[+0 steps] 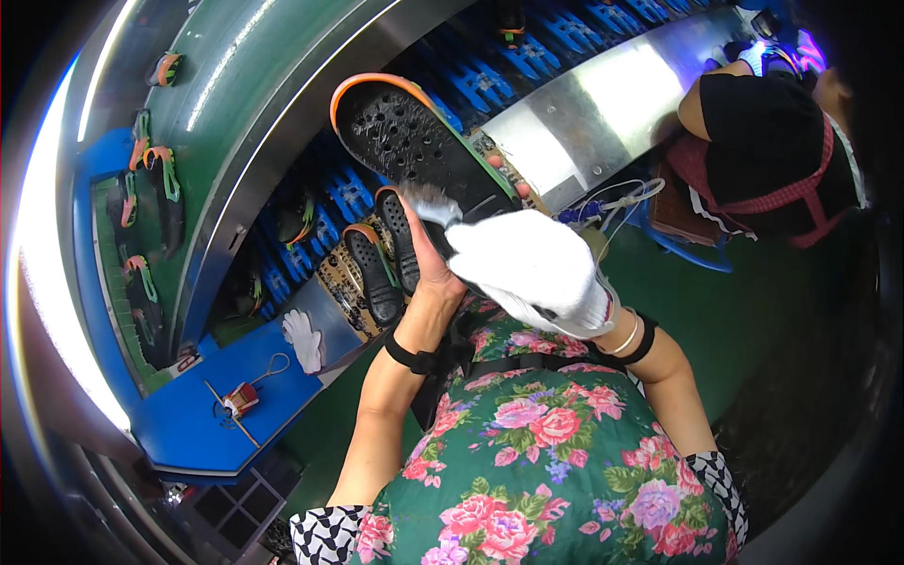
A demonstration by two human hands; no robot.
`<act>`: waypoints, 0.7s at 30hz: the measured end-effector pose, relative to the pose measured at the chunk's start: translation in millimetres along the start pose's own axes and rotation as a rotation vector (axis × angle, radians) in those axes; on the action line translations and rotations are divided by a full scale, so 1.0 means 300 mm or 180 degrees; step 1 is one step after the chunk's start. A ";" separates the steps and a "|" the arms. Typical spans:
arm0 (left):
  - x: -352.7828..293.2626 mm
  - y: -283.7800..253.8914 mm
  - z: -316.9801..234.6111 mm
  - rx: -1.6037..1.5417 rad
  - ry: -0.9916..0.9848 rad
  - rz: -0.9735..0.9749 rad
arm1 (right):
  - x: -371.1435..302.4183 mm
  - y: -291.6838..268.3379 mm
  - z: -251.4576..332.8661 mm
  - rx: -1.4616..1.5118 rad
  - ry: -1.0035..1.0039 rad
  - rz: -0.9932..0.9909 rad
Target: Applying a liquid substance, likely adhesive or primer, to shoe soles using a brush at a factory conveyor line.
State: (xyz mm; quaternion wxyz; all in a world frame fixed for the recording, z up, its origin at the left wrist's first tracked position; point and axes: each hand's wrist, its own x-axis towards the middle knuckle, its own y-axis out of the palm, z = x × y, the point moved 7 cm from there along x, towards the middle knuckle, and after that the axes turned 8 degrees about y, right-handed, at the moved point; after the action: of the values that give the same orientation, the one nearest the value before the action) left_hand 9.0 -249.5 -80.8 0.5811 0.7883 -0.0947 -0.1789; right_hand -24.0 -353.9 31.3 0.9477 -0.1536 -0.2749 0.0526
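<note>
A black shoe sole point(405, 132) with round recesses and an orange and green rim is held up in front of me. My left hand point(435, 259), bare, grips it, with the thumb along the near side and fingertips showing past the right edge. In a white knitted glove, my right hand point(532, 268) is closed around a brush point(433, 204). The brush's bristles, smeared by motion, are at the lower part of the sole, whose surface looks wet. Most of the brush's handle is hidden by the glove. Just beyond my left wrist lie two more soles point(373, 273).
A conveyor with blue slats point(485, 87) runs behind the sole. On the left, a green belt point(209, 122) carries several soles. A blue table point(198, 414) holds a white glove point(303, 339) and a small red item point(242, 400). A co-worker point(763, 151) sits at the right.
</note>
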 end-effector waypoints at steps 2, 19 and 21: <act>0.002 0.002 0.001 -0.0037 0.0116 0.0122 | -0.006 -0.024 -0.011 0.0500 0.0414 0.0077; 0.034 -0.031 -0.053 -0.0279 0.0094 0.0483 | -0.062 0.014 0.011 0.0168 0.0065 0.0294; 0.038 -0.044 -0.068 -0.0238 0.0236 0.0328 | -0.049 -0.017 -0.006 0.0680 0.0427 0.0330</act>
State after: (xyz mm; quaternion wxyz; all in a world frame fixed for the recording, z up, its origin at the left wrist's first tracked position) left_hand 26.7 -231.5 -90.1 0.6217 0.7662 -0.1068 -0.1229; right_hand -35.4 -361.9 24.0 0.9709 -0.0690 -0.1954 0.1201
